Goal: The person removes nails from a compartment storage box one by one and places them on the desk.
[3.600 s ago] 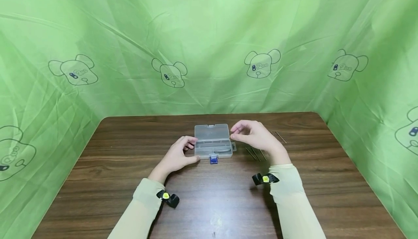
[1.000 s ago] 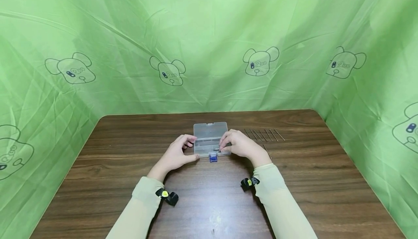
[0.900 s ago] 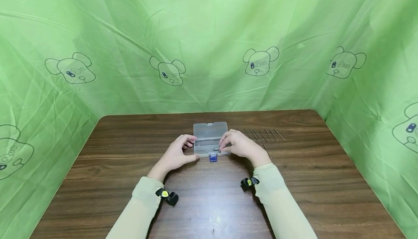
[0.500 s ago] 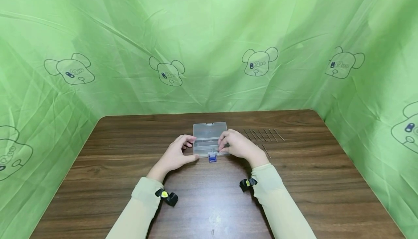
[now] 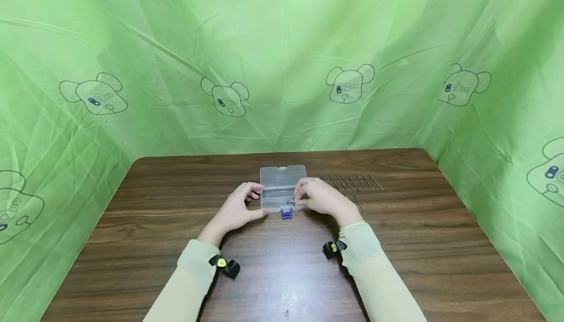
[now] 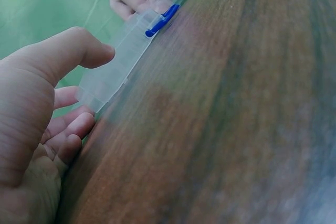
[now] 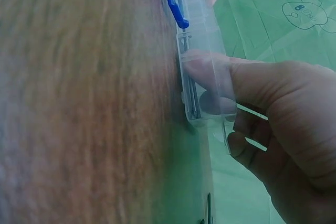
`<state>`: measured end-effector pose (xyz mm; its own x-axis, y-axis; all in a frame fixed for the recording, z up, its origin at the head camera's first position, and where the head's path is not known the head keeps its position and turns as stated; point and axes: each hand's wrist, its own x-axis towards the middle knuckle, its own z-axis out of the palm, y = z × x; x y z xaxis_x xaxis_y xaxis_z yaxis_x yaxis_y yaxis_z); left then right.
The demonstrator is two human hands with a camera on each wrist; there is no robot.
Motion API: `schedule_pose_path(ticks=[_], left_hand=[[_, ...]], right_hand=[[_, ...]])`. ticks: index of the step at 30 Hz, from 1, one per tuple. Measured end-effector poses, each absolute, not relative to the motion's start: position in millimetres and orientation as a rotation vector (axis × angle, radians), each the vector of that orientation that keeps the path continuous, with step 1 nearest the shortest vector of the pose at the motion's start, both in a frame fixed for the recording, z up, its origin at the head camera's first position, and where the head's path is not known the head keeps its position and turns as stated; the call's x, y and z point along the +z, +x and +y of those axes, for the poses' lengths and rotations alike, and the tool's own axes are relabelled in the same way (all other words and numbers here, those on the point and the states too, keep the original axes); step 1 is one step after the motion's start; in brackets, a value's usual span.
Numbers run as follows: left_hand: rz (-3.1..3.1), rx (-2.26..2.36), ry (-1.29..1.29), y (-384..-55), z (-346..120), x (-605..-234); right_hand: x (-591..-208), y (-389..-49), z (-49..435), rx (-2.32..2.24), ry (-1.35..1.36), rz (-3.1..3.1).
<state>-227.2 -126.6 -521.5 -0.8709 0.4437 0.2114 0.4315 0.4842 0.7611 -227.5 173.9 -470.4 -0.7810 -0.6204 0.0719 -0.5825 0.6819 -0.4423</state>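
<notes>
A clear plastic compartment box [image 5: 273, 200] sits on the table with its lid [image 5: 283, 177] raised and a blue latch [image 5: 287, 213] folded down in front. My left hand [image 5: 239, 207] holds its left end, thumb at the front corner and fingers curled behind. My right hand [image 5: 322, 197] reaches into the front right compartment, thumb and fingertips low inside. Thin metal rods [image 7: 194, 100] lie along that compartment, right at the thumb tip. Through the cloudy plastic I cannot tell whether the fingers pinch one.
Several more thin metal rods [image 5: 357, 183] lie side by side on the table right of the box, and one rod [image 5: 360, 204] lies closer to the right forearm. Green cloth [image 5: 282, 92] hangs behind the table [image 5: 154, 224] and on both sides.
From above the box's right side, my right hand has come down left into the compartment. It has stayed there over the last second, dipping slightly. The left hand has kept its place.
</notes>
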Motion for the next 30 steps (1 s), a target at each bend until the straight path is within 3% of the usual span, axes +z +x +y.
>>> schedule_pose_path(ticks=[30], left_hand=[[2.700, 1.370, 0.799, -226.5, -126.8, -520.9]], right_hand=[[-439.2, -219.4, 188.3, -0.944, -0.904, 2.751]])
